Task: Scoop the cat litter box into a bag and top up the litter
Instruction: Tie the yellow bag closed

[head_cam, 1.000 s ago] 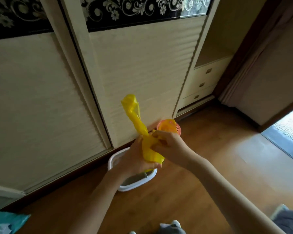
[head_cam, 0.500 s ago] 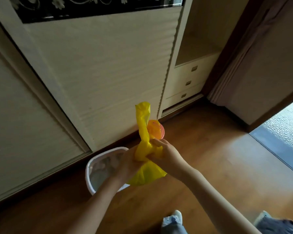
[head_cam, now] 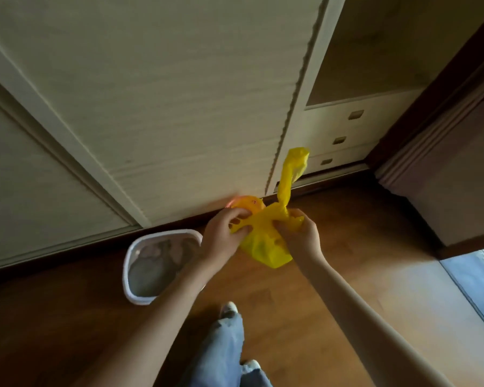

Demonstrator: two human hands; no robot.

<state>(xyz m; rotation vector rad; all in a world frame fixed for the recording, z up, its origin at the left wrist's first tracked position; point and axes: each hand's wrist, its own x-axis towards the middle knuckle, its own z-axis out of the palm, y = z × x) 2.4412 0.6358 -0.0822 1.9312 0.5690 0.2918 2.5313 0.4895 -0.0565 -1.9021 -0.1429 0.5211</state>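
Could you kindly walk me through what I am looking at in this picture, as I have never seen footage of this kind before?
There is no machine here: a person wears a wide-angle camera on the head, so the view looks forward and down at their own two bare arms, with jeans and pale shoes at the bottom edge. The left hand and the right hand both grip a crumpled yellow plastic bag, held in the air; one twisted end of it sticks upward. On the brown wooden floor stands a white plastic litter box with grey litter, close to a cream sliding wardrobe door. Just behind the left hand is a round orange plastic thing, partly hidden; I cannot tell what it is or whether it is held.
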